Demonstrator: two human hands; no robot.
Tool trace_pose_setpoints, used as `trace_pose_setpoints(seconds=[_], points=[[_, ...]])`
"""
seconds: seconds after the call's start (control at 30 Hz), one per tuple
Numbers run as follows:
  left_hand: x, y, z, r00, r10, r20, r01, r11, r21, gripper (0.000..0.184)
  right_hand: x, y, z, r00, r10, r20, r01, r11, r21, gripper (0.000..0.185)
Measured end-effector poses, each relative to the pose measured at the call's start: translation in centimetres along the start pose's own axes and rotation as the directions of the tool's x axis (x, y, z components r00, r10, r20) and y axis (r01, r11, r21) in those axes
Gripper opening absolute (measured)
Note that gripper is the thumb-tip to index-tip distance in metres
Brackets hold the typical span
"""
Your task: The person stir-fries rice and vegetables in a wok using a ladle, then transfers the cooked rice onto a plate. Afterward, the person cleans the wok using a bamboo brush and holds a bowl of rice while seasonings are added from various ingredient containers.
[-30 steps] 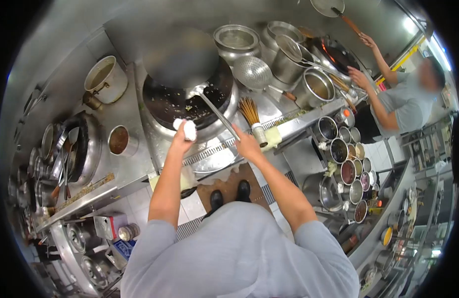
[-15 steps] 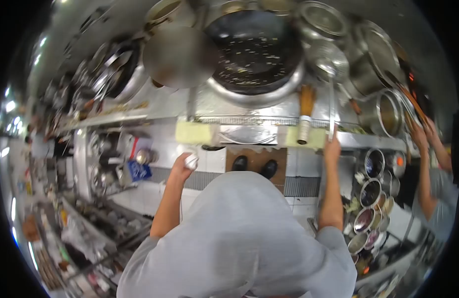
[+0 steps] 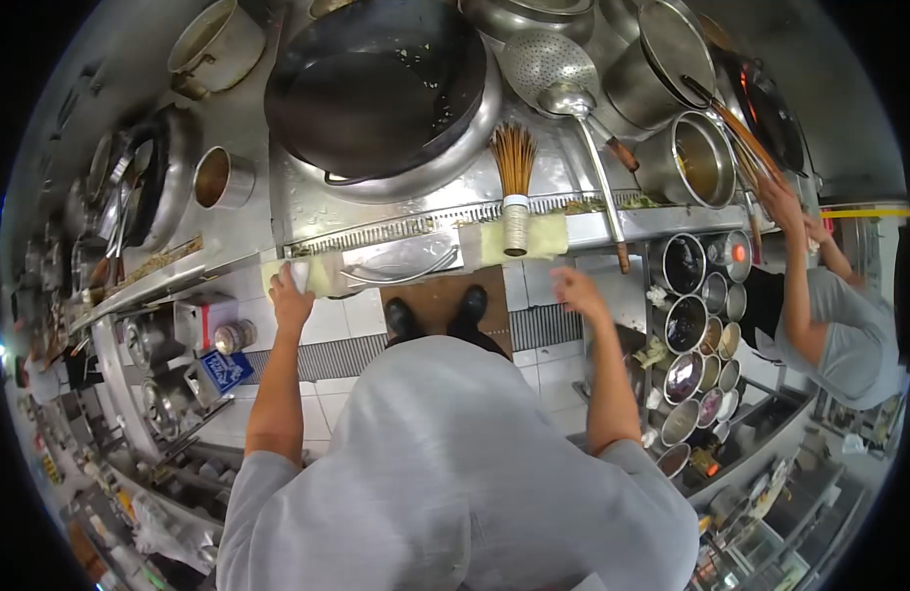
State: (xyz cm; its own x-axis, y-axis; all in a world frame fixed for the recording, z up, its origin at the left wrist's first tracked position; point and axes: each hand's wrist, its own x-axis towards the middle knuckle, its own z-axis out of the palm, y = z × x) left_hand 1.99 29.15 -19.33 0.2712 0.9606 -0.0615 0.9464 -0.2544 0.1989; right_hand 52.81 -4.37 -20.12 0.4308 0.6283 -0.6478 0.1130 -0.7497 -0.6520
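Observation:
My left hand (image 3: 292,298) is closed on a white cloth (image 3: 298,275) at the counter's front edge, over a pale yellow towel (image 3: 324,273). My right hand (image 3: 576,291) hangs just in front of the edge, fingers partly curled, with nothing visible in it. The metal ladle (image 3: 595,163) lies on the perforated strainer (image 3: 549,71), its handle reaching over the edge to the right of my right hand. A bamboo brush (image 3: 515,187) rests on another yellow towel (image 3: 549,239). Behind the edge sits a large dark wok (image 3: 376,89), with small food bits inside.
A pot (image 3: 217,49) and a metal cup of brown sauce (image 3: 224,178) stand left of the wok. At the right are pots (image 3: 686,158) and several seasoning containers (image 3: 684,323). A co-worker (image 3: 837,325) holds a wooden-handled tool over the right-hand stove.
The ladle has left my right hand and now lies on the strainer. My left hand has moved with the cloth to the counter edge. The wok now looks tilted and mostly bare.

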Motion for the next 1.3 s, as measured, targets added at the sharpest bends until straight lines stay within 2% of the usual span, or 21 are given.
trace_pose_setpoints(seconds=[0.07,0.13,0.2,0.23,0.3,0.37,0.4,0.43,0.47,0.5,0.57,0.67,0.8,0.87,1.0,1.07,1.1,1.17,1.2,1.23,1.3], points=[[-0.1,0.4,-0.8,0.999,-0.032,0.023,0.032,0.999,0.021,0.083,4.2,3.9,4.2,0.991,0.089,0.102,-0.102,0.985,0.137,0.039],[-0.4,2.3,-3.0,0.991,0.062,-0.122,-0.054,0.996,0.067,0.081,9.4,8.0,8.3,0.947,0.232,-0.222,-0.183,0.958,0.220,0.048],[-1.4,3.4,-5.4,0.976,0.104,-0.190,-0.101,0.995,0.025,0.078,12.1,8.8,10.7,0.978,0.195,-0.073,-0.191,0.979,0.066,0.053],[-1.9,3.5,-6.4,0.953,0.152,-0.262,-0.164,0.986,-0.024,0.075,13.0,8.8,12.8,0.978,0.207,0.021,-0.204,0.928,0.312,0.052],[-4.5,1.5,-6.0,0.995,0.067,-0.074,-0.082,0.973,-0.215,0.066,15.5,8.6,16.9,0.955,0.213,0.207,-0.296,0.629,0.719,0.045],[-9.2,-4.7,-1.6,0.960,0.005,0.281,0.085,0.949,-0.304,0.059,15.7,7.0,19.5,0.968,0.113,0.224,-0.243,0.643,0.727,0.041],[-12.4,-6.7,0.4,0.837,-0.037,0.546,0.398,0.726,-0.560,0.060,15.0,6.3,20.0,0.977,0.113,0.178,-0.210,0.602,0.770,0.040],[-16.3,-8.0,1.0,0.738,-0.053,0.673,0.462,0.767,-0.446,0.061,14.3,5.9,20.2,0.984,0.123,0.131,-0.177,0.558,0.811,0.039],[-20.6,-6.8,0.2,0.619,-0.210,0.757,0.735,0.494,-0.464,0.059,14.1,5.4,20.2,0.986,0.143,0.090,-0.155,0.555,0.817,0.037],[-23.7,-8.2,1.3,0.473,-0.235,0.849,0.723,0.654,-0.222,0.059,14.8,5.9,20.5,0.990,0.113,0.082,-0.132,0.571,0.810,0.036],[-27.8,-7.6,0.7,0.400,-0.257,0.880,0.755,0.636,-0.158,0.058,15.4,7.4,21.4,0.994,0.093,0.061,-0.103,0.563,0.820,0.034],[-28.8,-5.5,-1.9,0.424,-0.274,0.864,0.838,0.479,-0.259,0.055,15.7,8.2,20.9,0.998,0.039,-0.052,0.018,0.599,0.800,0.028],[-24.8,-1.4,-6.0,0.573,-0.281,0.770,0.816,0.276,-0.507,0.051,17.0,9.5,20.4,0.968,0.244,0.050,-0.158,0.443,0.883,0.035],[-23.2,0.2,-6.3,0.641,-0.272,0.718,0.767,0.208,-0.607,0.050,16.7,9.2,19.6,0.932,0.355,0.073,-0.300,0.641,0.706,0.040],[-25.6,-4.2,-0.2,0.604,-0.204,0.770,0.792,0.050,-0.608,0.056,12.5,7.1,16.0,0.969,0.230,0.088,-0.246,0.888,0.388,0.044],[-26.4,-6.8,0.2,0.411,-0.091,0.907,0.662,0.714,-0.229,0.062,13.6,14.7,14.1,0.983,0.082,0.166,-0.133,0.938,0.321,0.046],[-27.2,-8.7,-0.2,0.291,-0.138,0.947,0.426,0.905,0.001,0.065,13.9,19.3,12.4,0.970,-0.054,0.238,-0.172,0.541,0.823,0.046],[-30.2,-13.1,0.1,0.084,-0.375,0.923,-0.144,0.912,0.383,0.071,12.3,19.0,9.2,0.942,-0.235,-0.239,0.297,0.915,0.273,0.040],[-31.5,-18.2,4.9,0.166,-0.384,0.908,-0.048,0.917,0.397,0.073,5.0,6.7,7.3,0.846,-0.318,-0.428,0.263,0.947,-0.183,0.036],[-32.5,-22.8,8.9,0.246,-0.391,0.887,0.049,0.919,0.392,0.076,5.2,6.1,5.1,0.926,-0.087,-0.366,0.228,0.904,0.362,0.037],[-27.2,-19.9,5.9,0.719,-0.213,0.662,0.411,0.898,-0.158,0.068,3.5,-2.1,3.5,0.869,-0.212,-0.446,0.257,0.965,0.042,0.040]])
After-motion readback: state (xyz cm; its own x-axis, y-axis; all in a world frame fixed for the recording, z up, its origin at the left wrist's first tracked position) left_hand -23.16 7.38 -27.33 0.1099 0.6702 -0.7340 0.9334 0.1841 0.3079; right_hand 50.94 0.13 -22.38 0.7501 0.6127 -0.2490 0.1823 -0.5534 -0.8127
